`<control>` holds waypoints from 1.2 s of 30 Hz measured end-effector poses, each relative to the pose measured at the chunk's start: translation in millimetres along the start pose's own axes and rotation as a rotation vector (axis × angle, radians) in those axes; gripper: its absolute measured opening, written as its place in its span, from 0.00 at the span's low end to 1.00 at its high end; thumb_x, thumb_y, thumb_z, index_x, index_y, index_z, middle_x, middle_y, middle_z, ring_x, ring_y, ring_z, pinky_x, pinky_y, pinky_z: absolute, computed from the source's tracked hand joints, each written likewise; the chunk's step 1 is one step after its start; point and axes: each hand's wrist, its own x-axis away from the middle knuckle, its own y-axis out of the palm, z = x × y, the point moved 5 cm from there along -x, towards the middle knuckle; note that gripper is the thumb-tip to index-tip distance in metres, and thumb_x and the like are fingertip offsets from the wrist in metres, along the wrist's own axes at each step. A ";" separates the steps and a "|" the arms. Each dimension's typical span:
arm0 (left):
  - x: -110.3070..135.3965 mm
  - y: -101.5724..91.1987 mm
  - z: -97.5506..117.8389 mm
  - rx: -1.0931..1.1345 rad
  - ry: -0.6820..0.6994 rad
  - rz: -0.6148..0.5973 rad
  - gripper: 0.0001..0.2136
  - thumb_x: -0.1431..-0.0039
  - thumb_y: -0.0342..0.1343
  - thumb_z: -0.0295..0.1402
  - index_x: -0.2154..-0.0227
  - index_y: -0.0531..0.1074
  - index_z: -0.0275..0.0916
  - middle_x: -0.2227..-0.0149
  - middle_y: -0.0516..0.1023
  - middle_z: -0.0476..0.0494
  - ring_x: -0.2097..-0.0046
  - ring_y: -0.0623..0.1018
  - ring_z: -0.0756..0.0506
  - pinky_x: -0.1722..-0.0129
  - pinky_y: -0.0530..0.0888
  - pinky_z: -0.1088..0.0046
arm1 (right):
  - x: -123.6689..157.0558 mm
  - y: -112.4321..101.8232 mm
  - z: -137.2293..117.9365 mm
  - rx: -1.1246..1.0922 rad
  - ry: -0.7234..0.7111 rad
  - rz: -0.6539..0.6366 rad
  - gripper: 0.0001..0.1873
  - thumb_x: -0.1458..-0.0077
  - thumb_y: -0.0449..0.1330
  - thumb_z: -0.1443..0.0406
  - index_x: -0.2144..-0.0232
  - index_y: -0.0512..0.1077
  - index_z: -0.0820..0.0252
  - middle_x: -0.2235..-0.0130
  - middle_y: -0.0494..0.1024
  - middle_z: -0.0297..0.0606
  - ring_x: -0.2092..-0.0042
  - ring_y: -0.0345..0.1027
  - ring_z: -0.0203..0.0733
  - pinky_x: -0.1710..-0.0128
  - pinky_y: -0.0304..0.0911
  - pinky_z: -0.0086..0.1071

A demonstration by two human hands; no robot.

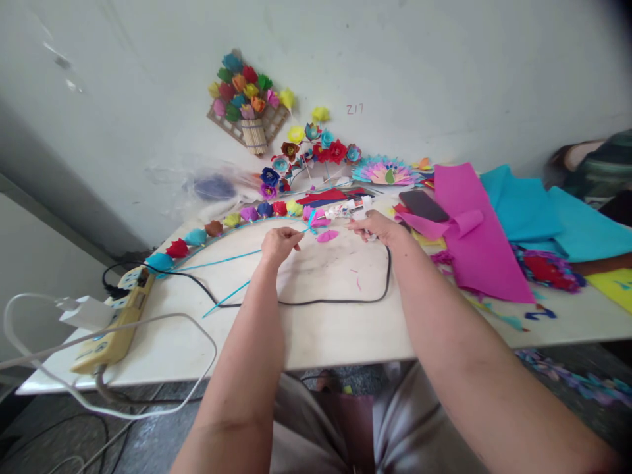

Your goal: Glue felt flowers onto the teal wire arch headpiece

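My left hand [280, 246] is closed in a pinch on a thin blue stem [227, 297], which trails down to the left across the table. At the stem's upper end, pink petals [316, 217] show just beyond my fingertips. A loose pink petal [328, 236] lies on the tabletop between my hands. In my right hand [378, 228] is a white hot glue gun [348, 208], gripped with its nozzle pointing left at the pink petals and stem. Whether nozzle and petals touch cannot be made out.
A curved row of coloured paper flowers [249, 214] lies behind my hands. The glue gun's black cord [336, 302] crosses the table to a yellow power strip [113, 329]. At right are a phone [423, 205], magenta paper [478, 230] and blue paper [523, 204].
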 end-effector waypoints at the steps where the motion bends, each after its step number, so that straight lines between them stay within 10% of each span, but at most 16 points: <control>1: -0.1 -0.1 0.1 -0.006 0.002 0.000 0.14 0.56 0.50 0.43 0.73 0.74 0.40 0.77 0.76 0.48 0.77 0.68 0.52 0.78 0.60 0.79 | -0.8 -0.7 1.0 -0.001 -0.004 0.002 0.15 0.64 0.64 0.61 0.82 0.62 0.64 0.86 0.61 0.28 0.86 0.50 0.26 0.87 0.51 0.23; 36: -0.3 0.4 2.8 -0.192 0.043 0.015 0.11 0.55 0.50 0.43 0.77 0.74 0.45 0.80 0.75 0.53 0.76 0.69 0.52 0.76 0.59 0.77 | -1.8 -7.7 -2.6 -0.017 -0.061 0.138 0.15 0.65 0.64 0.60 0.83 0.62 0.64 0.86 0.61 0.29 0.86 0.51 0.25 0.88 0.51 0.23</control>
